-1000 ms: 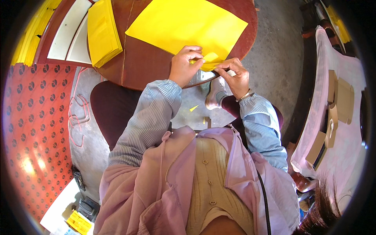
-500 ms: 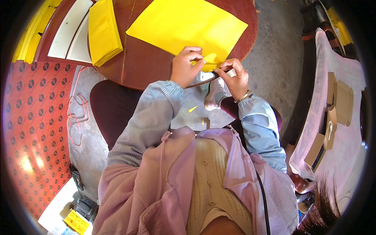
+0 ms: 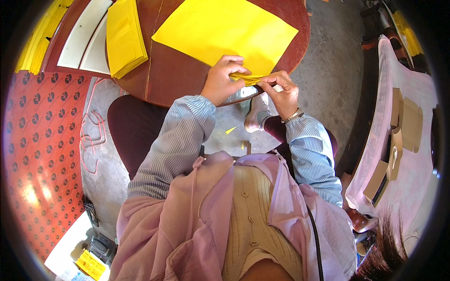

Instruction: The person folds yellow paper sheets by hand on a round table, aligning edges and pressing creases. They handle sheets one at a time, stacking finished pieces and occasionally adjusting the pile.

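A large yellow paper sheet (image 3: 229, 33) lies on a round reddish-brown table (image 3: 176, 70). Its near edge is turned up into a small narrow fold between my hands. At the left end of that fold, my left hand (image 3: 221, 80) has its thumb and curled fingers closed around the paper. My right hand (image 3: 282, 96) pinches the fold's right end between thumb and fingers, right at the table's near rim. Part of the folded edge is hidden behind my fingers. A thick stack of yellow paper pieces (image 3: 125, 40) sits to the left of the sheet.
A red patterned board (image 3: 44, 154) stands at the left, near a pink cord (image 3: 96, 136) on the concrete floor. Open cardboard boxes (image 3: 396, 140) rest on a pink-covered surface (image 3: 412, 187) at the right. A yellow scrap (image 3: 230, 130) lies on the floor below the table.
The raised yellow flap between my hands now lies lower and flatter. My left hand has shifted slightly, with its thumb nearer the fold; my right fingers still pinch the edge.
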Demonstrator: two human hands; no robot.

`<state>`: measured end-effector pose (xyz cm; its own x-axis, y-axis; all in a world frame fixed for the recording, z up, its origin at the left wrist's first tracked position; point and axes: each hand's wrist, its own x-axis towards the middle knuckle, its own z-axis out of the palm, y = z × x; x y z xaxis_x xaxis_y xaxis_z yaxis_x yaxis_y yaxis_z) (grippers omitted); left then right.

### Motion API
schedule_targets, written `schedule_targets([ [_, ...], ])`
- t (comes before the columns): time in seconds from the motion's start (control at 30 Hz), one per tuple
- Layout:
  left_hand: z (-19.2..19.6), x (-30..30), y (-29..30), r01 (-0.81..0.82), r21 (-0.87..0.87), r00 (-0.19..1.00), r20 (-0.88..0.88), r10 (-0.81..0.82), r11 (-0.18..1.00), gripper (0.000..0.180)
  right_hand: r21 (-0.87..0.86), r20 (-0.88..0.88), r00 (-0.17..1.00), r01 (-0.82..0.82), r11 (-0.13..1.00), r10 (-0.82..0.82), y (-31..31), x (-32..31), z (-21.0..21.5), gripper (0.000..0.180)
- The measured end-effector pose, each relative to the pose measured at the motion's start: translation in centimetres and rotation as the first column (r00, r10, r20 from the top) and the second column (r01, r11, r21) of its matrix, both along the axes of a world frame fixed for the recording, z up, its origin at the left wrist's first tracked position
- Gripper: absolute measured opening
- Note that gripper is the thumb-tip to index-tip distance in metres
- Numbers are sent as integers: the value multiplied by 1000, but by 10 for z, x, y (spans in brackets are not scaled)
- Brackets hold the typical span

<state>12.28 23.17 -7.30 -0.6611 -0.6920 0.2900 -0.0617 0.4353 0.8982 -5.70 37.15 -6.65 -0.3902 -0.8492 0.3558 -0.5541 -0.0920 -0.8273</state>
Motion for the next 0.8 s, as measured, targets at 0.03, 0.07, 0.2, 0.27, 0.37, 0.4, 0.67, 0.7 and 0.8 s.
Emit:
schedule_targets([
  [0.03,0,-1,3,-19,3,1000,7,19,1000,19,2,1,1000,0,1000,0,0,1,0,15],
  [0.07,0,-3,6,-38,3,999,14,38,999,20,-4,2,1000,6,1000,-6,0,1,0,15],
  [0.2,-2,-9,8,-123,72,991,55,119,990,20,6,185,982,44,999,-44,0,7,0,16],
  [0.27,-2,-9,5,-123,88,991,65,118,988,19,16,193,981,29,999,-32,1,6,1,17],
  [0.37,-2,-8,2,-112,141,991,89,100,984,18,32,-27,999,-31,999,32,3,1,3,17],
  [0.4,-2,-8,1,-106,165,991,94,91,981,18,19,-39,998,-38,999,39,3,-1,3,17],
  [0.67,-3,-1,-4,-16,118,997,74,7,993,19,33,3,1000,-22,999,22,2,-2,-1,13],
  [0.7,-3,0,-4,2,106,998,67,-9,994,19,35,15,1000,-20,999,20,3,-2,-1,13],
  [0.8,-2,1,-2,23,-25,999,38,-22,999,18,44,30,999,-16,999,14,3,-2,0,13],
])
